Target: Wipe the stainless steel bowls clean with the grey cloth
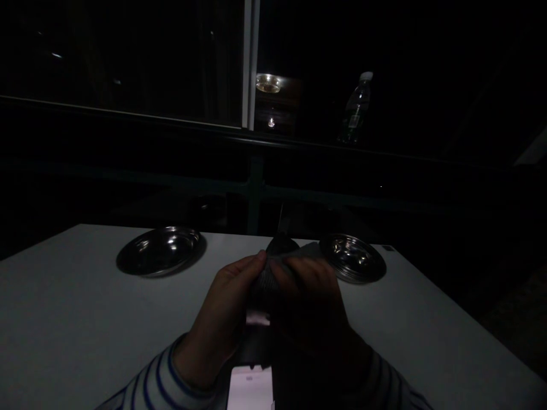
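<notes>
Above the middle of the white table [77, 296], my left hand [224, 307] is closed, thumb and fingers pinching a dark grey cloth [267, 279]. My right hand [311, 296] is in deep shadow, its fingers curled over the same cloth close to my left fingertips. A corner of the cloth sticks out above the right knuckles. Just beyond the fingers shows a dark rounded shape [282, 245], too dim to name; whether the cloth touches it I cannot tell. Below my hands lies a phone [251, 387] with a lit screen, partly hidden.
A shiny metal plate [158, 253] stands at the table's back left. A metal bowl [354, 259] is at the back right, just beyond my right hand. Behind the table is a dark window with a pale frame [250, 68], and a capped clear bottle [355, 114] stands near it.
</notes>
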The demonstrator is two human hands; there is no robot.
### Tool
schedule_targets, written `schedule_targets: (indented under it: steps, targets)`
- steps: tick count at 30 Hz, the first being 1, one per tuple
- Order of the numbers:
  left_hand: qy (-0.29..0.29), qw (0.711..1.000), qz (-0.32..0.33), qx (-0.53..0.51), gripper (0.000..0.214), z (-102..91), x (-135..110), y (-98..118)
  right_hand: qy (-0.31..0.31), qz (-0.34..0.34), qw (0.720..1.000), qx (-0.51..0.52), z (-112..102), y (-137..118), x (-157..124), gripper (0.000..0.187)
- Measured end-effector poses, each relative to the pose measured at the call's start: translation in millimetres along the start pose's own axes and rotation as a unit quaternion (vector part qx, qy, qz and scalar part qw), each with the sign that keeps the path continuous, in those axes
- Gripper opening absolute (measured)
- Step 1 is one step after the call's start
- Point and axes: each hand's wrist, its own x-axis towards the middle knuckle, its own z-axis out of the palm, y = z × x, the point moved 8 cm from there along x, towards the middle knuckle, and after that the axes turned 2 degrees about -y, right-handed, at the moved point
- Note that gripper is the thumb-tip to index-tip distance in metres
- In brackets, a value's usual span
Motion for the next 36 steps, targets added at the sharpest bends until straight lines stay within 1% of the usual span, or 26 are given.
schedule_targets:
  steps: [2, 3, 6, 8, 9, 11, 13, 14, 15, 18, 19, 20, 24, 25, 26, 29, 31, 33, 36]
  targets:
    - [-0.010, 1.000, -0.011, -0.010, 0.024, 2.0, 0.1, -2.4, -0.005, 0.027, 1.000, -0.013, -0.3, 5.8, 1.1, 0.039]
    - [-0.013, 1.000, -0.016, -0.016, 0.023, 2.0, 0.3, -3.5, -0.001, 0.022, 1.000, -0.009, -1.4, 4.7, 1.3, 0.037]
    - [-0.003, 1.000, -0.008, -0.016, 0.020, -2.0, 1.2, -2.7, 0.013, -0.048, 0.999, 0.020, -5.9, -10.7, 0.5, 0.031]
    - [-0.001, 1.000, 0.014, -0.008, 0.017, -3.6, 1.4, 0.9, 0.011, -0.068, 0.997, 0.027, -6.8, -15.4, 0.2, 0.031]
    - [-0.005, 1.000, 0.023, -0.006, 0.016, -3.0, 1.3, 2.5, 0.011, -0.061, 0.998, 0.025, -7.2, -13.8, 0.6, 0.031]
    - [-0.021, 0.999, 0.027, -0.005, 0.016, 0.6, 1.0, 2.9, 0.013, -0.017, 1.000, 0.016, -7.6, -3.8, 2.0, 0.032]
    - [-0.031, 0.999, 0.014, -0.004, 0.018, 3.8, 0.8, 0.8, 0.011, 0.025, 1.000, 0.012, -6.7, 5.7, 2.0, 0.033]
    - [-0.030, 1.000, 0.008, -0.003, 0.018, 4.2, 0.9, -0.1, 0.011, 0.027, 0.999, 0.015, -6.1, 6.6, 1.4, 0.033]
    - [-0.025, 1.000, 0.006, -0.002, 0.018, 3.7, 1.0, -0.2, 0.012, 0.012, 1.000, 0.022, -5.5, 4.1, 0.7, 0.033]
    - [-0.004, 1.000, 0.018, 0.002, 0.016, -0.3, 1.2, 3.1, 0.019, -0.073, 0.997, 0.036, -5.4, -11.5, -2.3, 0.030]
    - [-0.002, 1.000, 0.023, 0.002, 0.015, -1.0, 1.2, 4.2, 0.018, -0.088, 0.995, 0.035, -5.4, -13.8, -2.9, 0.029]
    - [-0.003, 1.000, 0.027, 0.001, 0.015, -1.1, 1.2, 5.0, 0.017, -0.087, 0.996, 0.031, -5.3, -12.9, -2.7, 0.030]
    - [-0.028, 0.999, 0.027, -0.004, 0.017, 2.6, 1.0, 4.0, 0.015, -0.009, 0.999, 0.033, -5.3, 6.6, -0.9, 0.034]
    - [-0.030, 0.999, 0.026, -0.005, 0.017, 3.0, 1.0, 3.7, 0.020, -0.004, 0.999, 0.037, -5.6, 7.9, -1.6, 0.034]
    - [-0.028, 0.999, 0.025, -0.005, 0.017, 2.6, 0.9, 3.7, 0.026, -0.017, 0.999, 0.040, -5.8, 5.2, -2.7, 0.033]
    - [-0.010, 1.000, 0.029, -0.004, 0.017, -0.7, 0.6, 5.6, 0.031, -0.093, 0.995, 0.035, -4.5, -11.8, -7.3, 0.028]
    - [-0.009, 0.999, 0.032, 0.000, 0.017, -1.0, 0.1, 6.8, 0.029, -0.110, 0.993, 0.031, -4.2, -15.3, -8.0, 0.027]
    - [-0.019, 0.999, 0.037, 0.004, 0.017, 1.1, -0.6, 7.5, 0.027, -0.082, 0.996, 0.038, -5.2, -6.9, -5.8, 0.030]
    - [-0.029, 0.999, 0.032, 0.005, 0.017, 3.5, -0.9, 5.2, 0.019, -0.011, 0.999, 0.047, -5.0, 11.9, -2.9, 0.035]
